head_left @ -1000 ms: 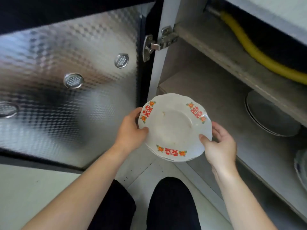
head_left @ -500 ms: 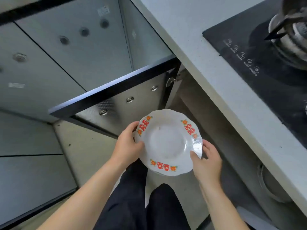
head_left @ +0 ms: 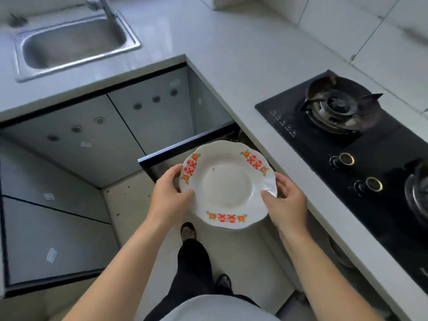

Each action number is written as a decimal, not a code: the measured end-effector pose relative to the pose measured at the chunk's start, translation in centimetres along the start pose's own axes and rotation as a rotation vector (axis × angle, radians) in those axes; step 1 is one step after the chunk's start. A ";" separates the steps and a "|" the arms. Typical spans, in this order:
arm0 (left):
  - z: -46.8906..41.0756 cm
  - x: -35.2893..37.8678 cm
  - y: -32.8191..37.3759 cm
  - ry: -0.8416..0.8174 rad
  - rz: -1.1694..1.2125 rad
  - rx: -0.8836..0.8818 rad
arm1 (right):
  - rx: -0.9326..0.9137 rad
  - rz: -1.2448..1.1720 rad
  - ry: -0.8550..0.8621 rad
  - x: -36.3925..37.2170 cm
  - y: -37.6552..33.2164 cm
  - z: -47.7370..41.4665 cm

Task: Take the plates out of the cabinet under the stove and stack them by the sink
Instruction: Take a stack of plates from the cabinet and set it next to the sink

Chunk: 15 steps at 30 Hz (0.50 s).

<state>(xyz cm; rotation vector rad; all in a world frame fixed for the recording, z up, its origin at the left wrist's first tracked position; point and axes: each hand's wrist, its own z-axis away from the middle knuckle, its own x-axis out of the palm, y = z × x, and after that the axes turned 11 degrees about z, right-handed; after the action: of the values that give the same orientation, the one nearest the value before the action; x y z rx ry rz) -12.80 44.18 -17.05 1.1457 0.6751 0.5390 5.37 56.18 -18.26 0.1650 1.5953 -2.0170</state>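
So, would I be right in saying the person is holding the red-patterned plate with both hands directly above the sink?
Not quite. In the head view both the left hand and right hand hold the plate, but above the floor beside the stove; the sink is far off.

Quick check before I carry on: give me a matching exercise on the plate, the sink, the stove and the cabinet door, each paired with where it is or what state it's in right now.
Things:
1. plate
2. sink
3. stove
4. cabinet door

Places or states:
A. set into the counter at the right, black, with burners
B. swung open below the counter edge
C. held at both edges by the left hand and the right hand
D. set into the counter at the far left, steel, with a tap behind

Pairs: 1-C, 2-D, 3-A, 4-B
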 end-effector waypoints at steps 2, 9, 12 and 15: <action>1.3 -1.0 1.1 0.034 0.049 -0.001 | -0.067 -0.013 -0.024 -0.8 -1.8 0.7; 4.4 -5.6 3.4 0.182 0.138 0.028 | -0.212 -0.020 -0.150 1.3 -6.1 2.5; 4.1 -8.0 3.6 0.225 0.150 0.017 | -0.247 -0.023 -0.195 3.4 -7.7 2.6; 2.8 -10.7 3.8 0.280 0.153 0.001 | -0.271 0.001 -0.248 6.3 -9.7 2.1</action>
<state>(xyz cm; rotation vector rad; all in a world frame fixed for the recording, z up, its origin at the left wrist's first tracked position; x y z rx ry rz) -18.31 36.16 -10.51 1.1391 0.8308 0.8400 -4.15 53.41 -11.96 -0.1803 1.6824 -1.7217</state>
